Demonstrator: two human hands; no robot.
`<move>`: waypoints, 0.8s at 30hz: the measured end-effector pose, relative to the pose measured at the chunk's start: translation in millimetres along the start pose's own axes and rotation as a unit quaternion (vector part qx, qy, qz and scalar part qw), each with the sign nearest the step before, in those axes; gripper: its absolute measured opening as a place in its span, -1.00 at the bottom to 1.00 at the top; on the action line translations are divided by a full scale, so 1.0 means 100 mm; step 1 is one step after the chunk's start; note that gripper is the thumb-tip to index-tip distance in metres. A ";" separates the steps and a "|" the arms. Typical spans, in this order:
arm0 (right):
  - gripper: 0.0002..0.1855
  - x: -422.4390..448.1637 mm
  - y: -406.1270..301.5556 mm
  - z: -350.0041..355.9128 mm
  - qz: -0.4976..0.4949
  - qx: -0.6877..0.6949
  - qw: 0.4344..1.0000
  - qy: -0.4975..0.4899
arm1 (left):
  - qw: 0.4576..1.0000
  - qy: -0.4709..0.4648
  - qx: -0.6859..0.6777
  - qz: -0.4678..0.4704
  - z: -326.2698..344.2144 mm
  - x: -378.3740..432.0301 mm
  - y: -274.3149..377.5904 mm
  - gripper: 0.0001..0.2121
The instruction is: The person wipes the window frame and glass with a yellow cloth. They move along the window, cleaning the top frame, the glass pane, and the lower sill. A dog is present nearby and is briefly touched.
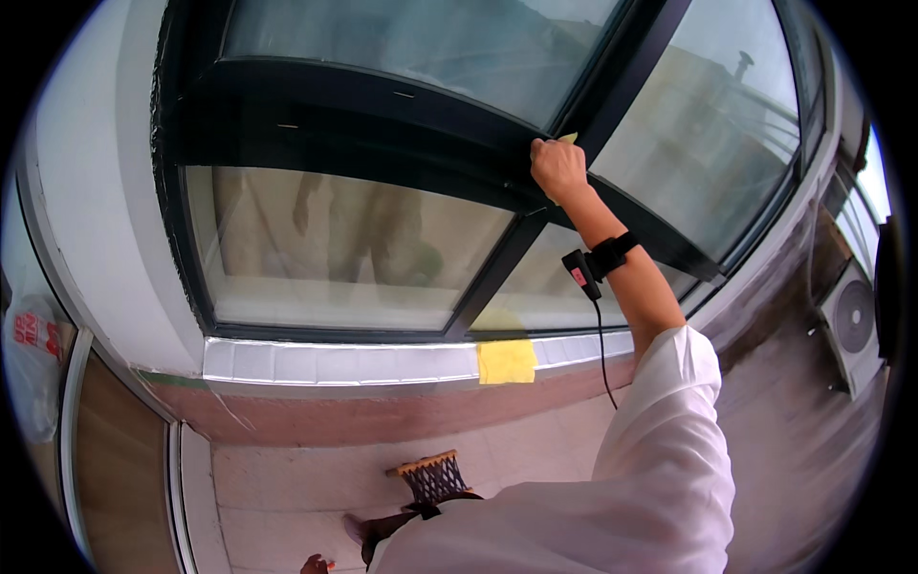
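Observation:
My right hand (559, 169) is raised to the dark window frame (358, 136), near where its bars cross. It is closed around a yellow cloth (569, 138), of which only small edges show. A strap with a small black device (582, 274) and a cable is on that forearm. A second yellow cloth (506, 361) lies over the silvery sill (308, 361) below the lower panes. Low in the view, partly cut off by the picture's edge, hangs my left hand (315, 565), with a small orange-red thing at its fingers that I cannot make out.
A folding stool with a woven seat (434, 477) stands on the tiled floor (287, 481) beside my legs. To the left are a sliding door frame (75, 430) and a hanging plastic bag (34, 366). An air-conditioner unit (853, 316) is mounted at the far right.

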State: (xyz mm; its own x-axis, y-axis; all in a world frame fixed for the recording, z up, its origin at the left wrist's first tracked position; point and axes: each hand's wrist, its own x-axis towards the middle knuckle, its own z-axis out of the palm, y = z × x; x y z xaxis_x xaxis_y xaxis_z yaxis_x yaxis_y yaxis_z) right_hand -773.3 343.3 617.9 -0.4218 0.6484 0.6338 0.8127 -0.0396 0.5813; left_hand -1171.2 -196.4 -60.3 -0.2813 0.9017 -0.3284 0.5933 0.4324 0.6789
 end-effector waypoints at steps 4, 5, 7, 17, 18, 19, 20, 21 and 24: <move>-0.75 -0.07 -0.09 -0.24 0.153 0.316 0.936 -0.008 | 0.998 -0.053 0.029 0.022 -0.13 0.28 0.43 -0.75; -0.71 0.04 -0.20 -0.21 0.203 0.593 0.779 -0.033 | 0.997 -0.035 0.036 0.063 -0.11 0.38 0.42 -0.75; -0.64 0.00 -0.70 -0.40 0.200 0.864 0.459 -0.059 | 0.995 -0.042 0.060 0.064 -0.31 0.54 0.61 -0.74; -0.62 -2.70 -2.27 0.07 0.277 0.884 -0.083 -0.367 | 0.817 -0.204 -0.536 0.068 -0.72 0.75 3.84 -0.45; -0.60 -2.89 -2.37 0.08 0.275 0.883 -0.112 -0.363 | 0.781 -0.219 -0.581 0.069 -0.66 0.76 4.14 -0.48; -0.60 -2.99 -2.37 0.04 0.309 0.865 -0.075 -0.387 | 0.742 -0.234 -0.625 0.070 -0.59 0.78 4.33 -0.51; -0.60 -3.06 -2.32 -0.03 0.338 0.845 -0.037 -0.412 | 0.749 -0.241 -0.612 0.075 -0.50 0.85 4.38 -0.54; -0.61 -3.11 -2.26 -0.06 0.366 0.822 0.001 -0.436 | 0.757 -0.249 -0.599 0.082 -0.36 0.96 4.40 -0.56; -0.59 -3.41 -2.06 0.36 0.379 0.839 0.131 -0.367 | 0.787 -0.246 -0.563 0.059 0.07 1.03 4.67 -0.62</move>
State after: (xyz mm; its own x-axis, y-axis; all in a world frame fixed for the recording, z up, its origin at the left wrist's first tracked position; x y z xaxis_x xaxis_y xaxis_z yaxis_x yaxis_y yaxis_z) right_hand -781.8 157.8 263.7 -0.3129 0.8645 -0.3933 -0.2864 -0.4807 -0.8288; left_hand -917.3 98.8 218.2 0.2164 0.9447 -0.2464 -0.5294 0.3256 0.7834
